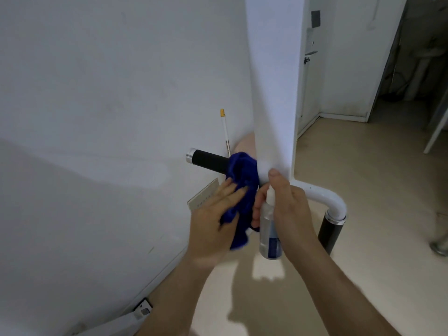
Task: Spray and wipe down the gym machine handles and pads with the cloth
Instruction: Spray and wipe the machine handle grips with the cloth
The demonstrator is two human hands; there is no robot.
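A blue cloth (242, 175) is bunched over the inner end of a black foam handle (209, 161) that sticks out left from the machine's white upright column (274, 93). My left hand (213, 214) holds the cloth from below, fingers lying against it. My right hand (286, 204) grips a clear spray bottle (269, 229) upright, index finger on top of its white nozzle, right beside the cloth. A second black handle (329, 234) hangs down at the end of a curved white tube (324, 195) on the right.
A white wall fills the left side, close to the handle. A thin white rod with a yellow tip (224, 127) leans against it. A pale ruler-like strip (203, 195) sits behind my left hand. Beige floor (363, 166) opens to the right toward a doorway.
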